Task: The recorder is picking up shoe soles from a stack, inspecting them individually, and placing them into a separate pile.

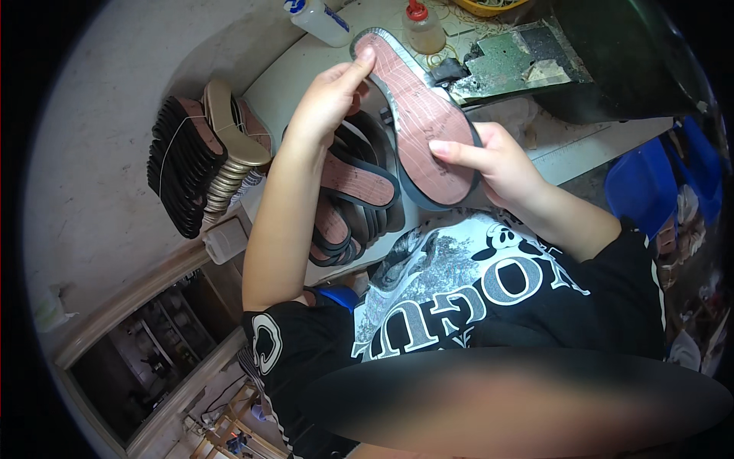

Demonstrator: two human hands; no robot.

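Note:
I hold a shoe insole (420, 115) up over the table, its pink face with faint pale lines turned toward me and a dark rim around it. My left hand (330, 98) grips its narrow end, thumb on the pink face. At the broad end my right hand (501, 159) closes on the edge, thumb pressed flat on the pink side. The fingers behind the insole are partly hidden. Below my left wrist lies a pile of similar pink and black insoles (358, 182), overlapping one another.
Tied bundles of black insoles (180, 164) and beige insoles (233, 126) stand against the wall at left. A white bottle (317, 21) and a red-capped bottle (423, 30) stand at the back. A worn green board (508, 61) lies far right, with a blue plastic chair (644, 183) beyond the table edge.

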